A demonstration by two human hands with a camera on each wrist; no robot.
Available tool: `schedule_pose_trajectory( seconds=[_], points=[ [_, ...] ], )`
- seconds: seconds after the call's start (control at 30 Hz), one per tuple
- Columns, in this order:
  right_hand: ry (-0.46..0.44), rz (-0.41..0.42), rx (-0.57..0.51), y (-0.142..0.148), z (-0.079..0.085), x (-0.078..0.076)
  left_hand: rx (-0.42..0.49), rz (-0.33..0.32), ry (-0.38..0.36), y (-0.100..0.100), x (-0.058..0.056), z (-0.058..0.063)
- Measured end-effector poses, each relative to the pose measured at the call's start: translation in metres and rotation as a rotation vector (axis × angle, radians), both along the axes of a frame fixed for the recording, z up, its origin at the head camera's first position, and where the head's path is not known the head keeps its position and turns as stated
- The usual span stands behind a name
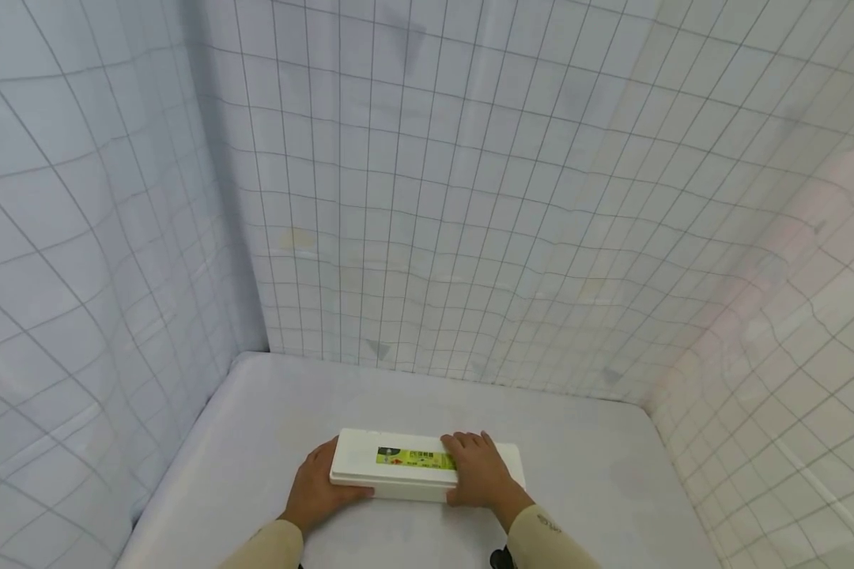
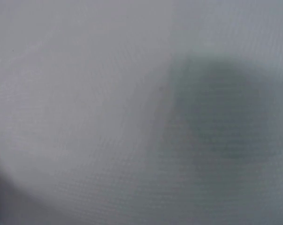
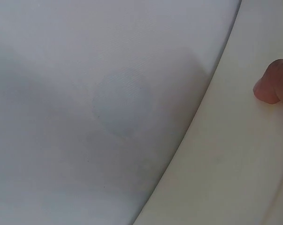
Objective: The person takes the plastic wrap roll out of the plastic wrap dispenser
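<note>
A long white lidded box with a green-yellow label on top lies on the white surface in the head view. At its left end, my left hand grips the box, thumb along the near side. My right hand holds it right of the middle, fingers over the lid and thumb at the near side, covering part of the label. The right wrist view shows the box's pale side with my thumb against it. Only a blurred pale surface fills the left wrist view.
White surface lies under the box. Grid-patterned white curtains enclose it at the back and both sides. A small black round object shows beside the right sleeve.
</note>
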State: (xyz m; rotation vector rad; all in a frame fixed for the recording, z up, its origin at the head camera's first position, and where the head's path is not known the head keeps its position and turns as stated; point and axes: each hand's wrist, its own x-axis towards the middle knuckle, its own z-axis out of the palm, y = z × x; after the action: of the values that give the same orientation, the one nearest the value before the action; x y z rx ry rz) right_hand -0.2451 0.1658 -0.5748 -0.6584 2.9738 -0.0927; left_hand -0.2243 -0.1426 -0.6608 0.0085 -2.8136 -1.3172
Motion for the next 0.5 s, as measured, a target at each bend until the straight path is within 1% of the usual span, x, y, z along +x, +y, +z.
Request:
schedule_pose_trajectory(
  seconds=[0.23, 0.37, 0.5],
  points=[
    [-0.021, 0.003, 0.012, -0.003, 0.006, -0.003, 0.013, 0.002, 0.017, 0.000, -0.001, 0.001],
    [-0.032, 0.011, 0.015, -0.003, 0.008, -0.004, 0.019, 0.011, -0.004, 0.000, 0.000, 0.003],
    [-0.070, 0.005, 0.016, -0.004, 0.012, -0.006, 0.026, 0.007, -0.030, 0.000, 0.001, 0.007]
  ],
)
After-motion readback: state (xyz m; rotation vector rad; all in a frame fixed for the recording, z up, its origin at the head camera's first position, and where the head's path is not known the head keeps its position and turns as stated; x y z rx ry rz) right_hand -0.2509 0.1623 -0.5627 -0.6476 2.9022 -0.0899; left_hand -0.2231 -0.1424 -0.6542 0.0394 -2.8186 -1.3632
